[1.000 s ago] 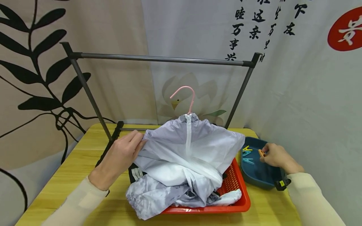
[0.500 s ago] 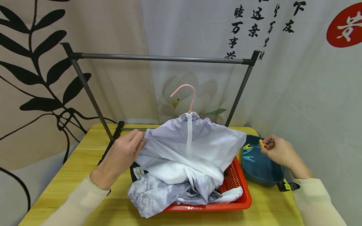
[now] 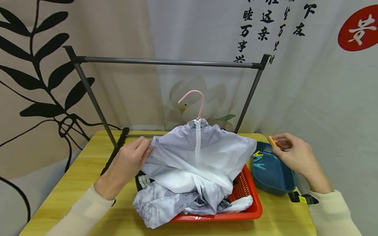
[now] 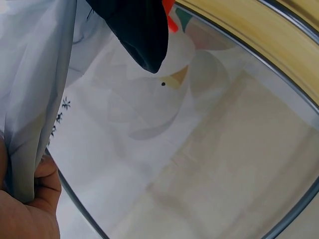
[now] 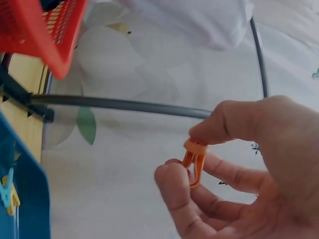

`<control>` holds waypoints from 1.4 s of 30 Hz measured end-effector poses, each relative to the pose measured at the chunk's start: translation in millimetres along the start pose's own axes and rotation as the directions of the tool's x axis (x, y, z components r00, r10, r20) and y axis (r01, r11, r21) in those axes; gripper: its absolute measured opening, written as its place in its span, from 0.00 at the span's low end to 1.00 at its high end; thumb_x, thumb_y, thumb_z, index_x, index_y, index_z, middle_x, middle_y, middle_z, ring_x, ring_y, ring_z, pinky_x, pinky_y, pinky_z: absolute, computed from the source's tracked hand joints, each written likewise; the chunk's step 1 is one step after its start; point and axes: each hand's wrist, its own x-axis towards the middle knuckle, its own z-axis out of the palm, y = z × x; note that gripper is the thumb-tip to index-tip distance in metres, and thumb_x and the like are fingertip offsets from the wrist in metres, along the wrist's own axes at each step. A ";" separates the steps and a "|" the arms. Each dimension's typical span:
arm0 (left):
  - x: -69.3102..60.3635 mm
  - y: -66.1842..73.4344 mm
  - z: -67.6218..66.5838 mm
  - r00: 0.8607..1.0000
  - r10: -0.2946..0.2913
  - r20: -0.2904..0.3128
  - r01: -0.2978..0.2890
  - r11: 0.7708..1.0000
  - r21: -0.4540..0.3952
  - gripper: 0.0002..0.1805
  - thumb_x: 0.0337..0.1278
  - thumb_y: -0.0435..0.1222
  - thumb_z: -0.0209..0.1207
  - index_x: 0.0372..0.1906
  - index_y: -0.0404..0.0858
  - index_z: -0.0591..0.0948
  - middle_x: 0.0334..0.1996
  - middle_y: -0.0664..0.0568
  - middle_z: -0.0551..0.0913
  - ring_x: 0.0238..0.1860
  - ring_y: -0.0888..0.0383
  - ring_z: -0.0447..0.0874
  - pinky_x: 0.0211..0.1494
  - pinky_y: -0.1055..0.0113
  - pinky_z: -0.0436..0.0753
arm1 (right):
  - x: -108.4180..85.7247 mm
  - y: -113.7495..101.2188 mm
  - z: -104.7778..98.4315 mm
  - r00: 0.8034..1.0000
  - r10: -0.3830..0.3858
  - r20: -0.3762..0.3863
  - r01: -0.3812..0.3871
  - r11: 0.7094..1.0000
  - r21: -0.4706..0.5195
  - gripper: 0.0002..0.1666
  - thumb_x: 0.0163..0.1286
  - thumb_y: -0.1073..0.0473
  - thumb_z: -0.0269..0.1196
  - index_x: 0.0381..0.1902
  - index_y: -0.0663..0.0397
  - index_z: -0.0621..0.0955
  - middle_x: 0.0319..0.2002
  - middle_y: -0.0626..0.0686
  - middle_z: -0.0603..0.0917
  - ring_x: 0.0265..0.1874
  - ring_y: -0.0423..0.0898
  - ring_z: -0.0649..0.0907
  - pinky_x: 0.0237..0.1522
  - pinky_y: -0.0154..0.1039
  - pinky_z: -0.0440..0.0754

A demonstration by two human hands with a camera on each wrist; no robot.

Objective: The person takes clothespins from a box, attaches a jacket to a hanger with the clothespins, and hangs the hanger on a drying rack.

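Observation:
A pale grey-white zip jacket (image 3: 189, 157) hangs on a hanger with a pink hook (image 3: 200, 101), its lower part bunched over the red basket (image 3: 251, 196). My left hand (image 3: 125, 164) pinches the jacket at its left shoulder; the left wrist view shows the cloth (image 4: 40, 99) between thumb and fingers. An orange clothespin (image 5: 196, 159) is held between the thumb and fingers of my right hand (image 3: 298, 160), above the right rim of the blue tray (image 3: 274, 177). Inside that tray lie blue clothespins (image 3: 259, 166) and a yellow one (image 3: 258, 153).
A dark metal clothes rack (image 3: 168, 61) stands behind the jacket on the wooden table (image 3: 118, 209). Other garments lie in the basket under the jacket. A printed curtain (image 3: 310, 91) forms the background.
My right hand has risen out of the blue tray and moved slightly right with the orange clothespin. My left hand keeps its hold on the jacket's shoulder.

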 end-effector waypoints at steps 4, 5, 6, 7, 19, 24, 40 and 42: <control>-1.0 0.8 0.3 1.000 -0.001 -0.002 0.001 1.000 0.001 0.25 0.97 0.45 0.45 0.44 0.31 0.80 0.31 0.49 0.77 0.26 0.61 0.75 0.28 0.69 0.81 | -3.8 -12.9 -2.1 0.999 -0.021 -0.043 0.023 0.998 0.054 0.20 0.84 0.52 0.72 0.67 0.53 0.91 0.54 0.64 0.97 0.40 0.37 0.93 0.36 0.29 0.85; -0.8 0.9 0.7 1.000 0.003 -0.005 -0.003 1.000 0.001 0.24 0.98 0.45 0.45 0.44 0.31 0.80 0.31 0.49 0.77 0.26 0.60 0.75 0.29 0.69 0.81 | -4.9 -15.7 -2.6 0.998 -0.028 -0.055 0.032 0.997 0.071 0.20 0.85 0.52 0.72 0.66 0.54 0.91 0.53 0.64 0.97 0.37 0.32 0.92 0.35 0.27 0.86; -0.7 1.0 1.0 1.000 0.007 -0.009 -0.007 1.000 0.002 0.24 0.98 0.45 0.45 0.44 0.31 0.80 0.31 0.49 0.77 0.26 0.60 0.75 0.29 0.69 0.81 | -6.1 -18.6 -3.1 0.997 -0.036 -0.068 0.042 0.995 0.087 0.20 0.85 0.53 0.73 0.66 0.56 0.92 0.52 0.65 0.97 0.35 0.27 0.90 0.35 0.26 0.86; -0.4 1.1 1.4 1.000 0.012 -0.013 -0.012 1.000 0.004 0.24 0.98 0.45 0.46 0.44 0.31 0.80 0.31 0.49 0.77 0.26 0.60 0.75 0.28 0.68 0.80 | -7.4 -21.4 -3.6 0.996 -0.044 -0.084 0.053 0.994 0.100 0.19 0.85 0.53 0.73 0.66 0.57 0.92 0.51 0.65 0.97 0.34 0.22 0.87 0.35 0.24 0.85; 2.7 0.1 3.6 0.998 0.035 -0.045 -0.035 0.999 -0.007 0.23 0.98 0.43 0.48 0.43 0.30 0.80 0.31 0.48 0.78 0.26 0.60 0.76 0.29 0.68 0.82 | -14.0 -65.3 -1.3 0.919 -0.250 -0.304 0.338 0.897 0.285 0.22 0.75 0.74 0.75 0.64 0.57 0.93 0.56 0.30 0.90 0.48 0.26 0.88 0.55 0.15 0.84; 4.1 0.4 3.7 0.999 0.031 -0.043 -0.031 0.999 -0.010 0.24 0.98 0.44 0.48 0.43 0.30 0.80 0.31 0.48 0.77 0.25 0.60 0.75 0.29 0.69 0.82 | -14.8 -83.8 -2.1 0.895 -0.298 -0.332 0.410 0.843 0.348 0.26 0.70 0.81 0.75 0.64 0.67 0.89 0.60 0.31 0.89 0.51 0.29 0.91 0.59 0.19 0.87; 5.7 1.1 5.3 0.999 0.028 -0.040 -0.028 1.000 0.002 0.25 0.98 0.44 0.47 0.43 0.30 0.81 0.32 0.46 0.80 0.26 0.59 0.78 0.30 0.67 0.85 | -14.2 -137.4 7.2 0.867 -0.360 -0.345 0.495 0.710 0.502 0.31 0.64 0.85 0.78 0.64 0.68 0.89 0.59 0.52 0.94 0.51 0.39 0.94 0.61 0.30 0.92; 6.2 0.7 5.6 0.999 0.029 -0.039 -0.029 1.000 0.000 0.24 0.98 0.44 0.47 0.43 0.30 0.81 0.32 0.47 0.79 0.26 0.59 0.78 0.30 0.67 0.84 | -12.1 -141.9 10.1 0.863 -0.368 -0.347 0.503 0.697 0.511 0.32 0.63 0.85 0.78 0.64 0.70 0.88 0.60 0.55 0.93 0.51 0.40 0.94 0.61 0.30 0.92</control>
